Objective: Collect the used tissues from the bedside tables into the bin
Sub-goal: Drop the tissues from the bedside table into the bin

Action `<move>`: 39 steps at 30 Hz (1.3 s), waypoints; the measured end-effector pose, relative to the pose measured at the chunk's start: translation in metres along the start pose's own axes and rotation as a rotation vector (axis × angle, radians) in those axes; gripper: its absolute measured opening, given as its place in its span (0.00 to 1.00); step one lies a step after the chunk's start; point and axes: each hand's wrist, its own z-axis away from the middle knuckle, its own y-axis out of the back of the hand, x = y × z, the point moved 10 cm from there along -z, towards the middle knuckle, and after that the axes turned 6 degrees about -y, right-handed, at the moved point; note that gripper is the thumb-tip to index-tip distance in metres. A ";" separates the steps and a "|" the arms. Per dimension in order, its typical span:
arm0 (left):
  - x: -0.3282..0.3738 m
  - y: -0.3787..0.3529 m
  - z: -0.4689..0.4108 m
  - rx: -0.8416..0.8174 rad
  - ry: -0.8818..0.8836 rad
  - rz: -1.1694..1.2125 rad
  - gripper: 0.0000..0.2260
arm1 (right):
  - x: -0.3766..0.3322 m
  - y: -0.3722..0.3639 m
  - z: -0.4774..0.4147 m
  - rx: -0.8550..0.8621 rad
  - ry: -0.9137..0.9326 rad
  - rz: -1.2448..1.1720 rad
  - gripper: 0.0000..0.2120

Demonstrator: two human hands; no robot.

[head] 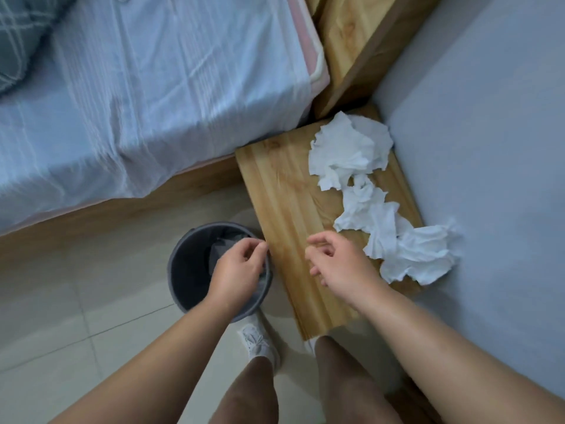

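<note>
Several crumpled white tissues lie along the right side of the wooden bedside table point(284, 209): a large one point(348, 148) at the far end, a middle one point(367, 212) and a near one point(422, 255). A dark grey round bin point(183, 270) stands on the floor against the table's left edge, with something grey and crumpled inside. My left hand point(241, 264) hovers over the bin's right rim, thumb and forefinger meeting there; whether they pinch the rim is unclear. My right hand point(339, 258) hangs over the table just left of the near tissue, fingers loosely curled, holding nothing.
A bed with a pale blue sheet point(137, 102) fills the upper left, its wooden frame running beside the bin. A grey wall point(489, 133) borders the table on the right. My legs and a white-socked foot point(256, 341) stand on the tiled floor below.
</note>
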 end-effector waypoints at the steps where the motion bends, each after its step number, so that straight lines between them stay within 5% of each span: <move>1: 0.023 -0.015 -0.005 -0.036 -0.059 -0.051 0.07 | 0.002 0.024 0.001 0.059 0.012 -0.015 0.07; 7: 0.146 -0.115 -0.007 -0.111 -0.596 -0.593 0.17 | 0.038 0.160 0.018 0.577 0.108 0.168 0.16; 12: 0.178 -0.197 0.014 -0.244 -0.861 -0.730 0.21 | 0.085 0.178 0.004 0.565 0.065 0.481 0.22; 16: 0.155 -0.248 0.006 -0.376 -0.772 -0.882 0.34 | 0.115 0.165 -0.013 0.420 0.010 0.601 0.33; 18: 0.143 -0.254 -0.005 -0.388 -0.692 -0.903 0.29 | 0.122 0.164 -0.020 0.402 -0.010 0.596 0.32; 23: 0.146 -0.229 -0.015 -0.304 -0.693 -0.677 0.12 | 0.109 0.172 -0.024 0.464 0.054 0.534 0.10; 29: 0.160 -0.187 0.001 -0.195 -0.633 -0.412 0.13 | 0.078 0.188 0.002 0.601 0.165 0.382 0.07; 35: 0.143 -0.130 0.015 -0.170 -0.364 0.085 0.11 | 0.057 0.196 0.032 0.642 0.214 0.279 0.03; 39: 0.121 -0.097 0.028 -0.146 -0.284 0.210 0.08 | 0.042 0.192 0.049 0.648 0.240 0.182 0.05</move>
